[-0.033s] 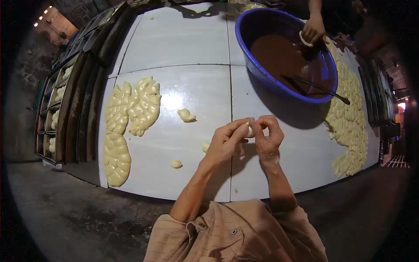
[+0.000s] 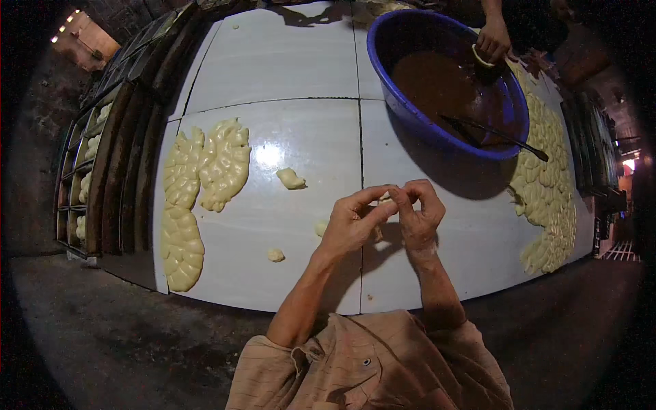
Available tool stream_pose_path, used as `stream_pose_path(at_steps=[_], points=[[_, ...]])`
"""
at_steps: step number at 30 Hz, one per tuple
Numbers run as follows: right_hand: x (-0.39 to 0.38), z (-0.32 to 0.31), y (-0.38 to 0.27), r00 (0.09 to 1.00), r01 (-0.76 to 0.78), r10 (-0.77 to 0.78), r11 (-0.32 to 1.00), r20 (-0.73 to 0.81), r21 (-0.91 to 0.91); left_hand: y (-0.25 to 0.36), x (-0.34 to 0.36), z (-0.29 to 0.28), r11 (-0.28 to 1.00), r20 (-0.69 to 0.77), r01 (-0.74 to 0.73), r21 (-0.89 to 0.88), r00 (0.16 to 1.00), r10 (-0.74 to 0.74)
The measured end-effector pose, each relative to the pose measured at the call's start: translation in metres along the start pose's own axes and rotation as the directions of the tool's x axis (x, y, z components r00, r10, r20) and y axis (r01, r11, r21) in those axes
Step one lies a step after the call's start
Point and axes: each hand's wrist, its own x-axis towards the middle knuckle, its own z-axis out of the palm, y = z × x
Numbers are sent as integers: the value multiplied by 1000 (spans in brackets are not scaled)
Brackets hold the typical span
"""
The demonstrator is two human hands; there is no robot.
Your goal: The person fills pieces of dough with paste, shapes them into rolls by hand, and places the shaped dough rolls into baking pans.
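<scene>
My left hand (image 2: 350, 224) and my right hand (image 2: 419, 217) meet over the middle of the tiled table (image 2: 287, 130). Between their fingertips is a small pale piece of dough (image 2: 385, 197), mostly hidden by the fingers and thumbs. Both hands are closed on it. Left of them lie a loose dough lump (image 2: 291, 179), a smaller round dough ball (image 2: 275, 255) and another dough bit (image 2: 320, 228) partly behind my left hand. Flattened, dimpled dough sheets (image 2: 225, 164) spread along the table's left side.
A big blue basin (image 2: 403, 102) of brown filling stands at the far right, a dark-handled tool (image 2: 506, 139) across its rim. Another person's hand (image 2: 495, 42) holds dough over it. More dough pieces (image 2: 547, 184) cover the right edge. Stacked trays (image 2: 113, 164) stand left.
My fingers have closed further over the dough, so less of it shows. The other person's hand and its dough have shifted slightly at the basin.
</scene>
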Motion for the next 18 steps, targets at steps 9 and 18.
stream_pose_path(at_steps=[9,18], points=[[-13,-40,-28,893,-230,203,973,401,20,16,-13,-13,969,-59,186,165,982,-179],[-38,-50,20,641,-469,490,859,591,-203,13,-14,-114,549,-600,367,751,726,336]])
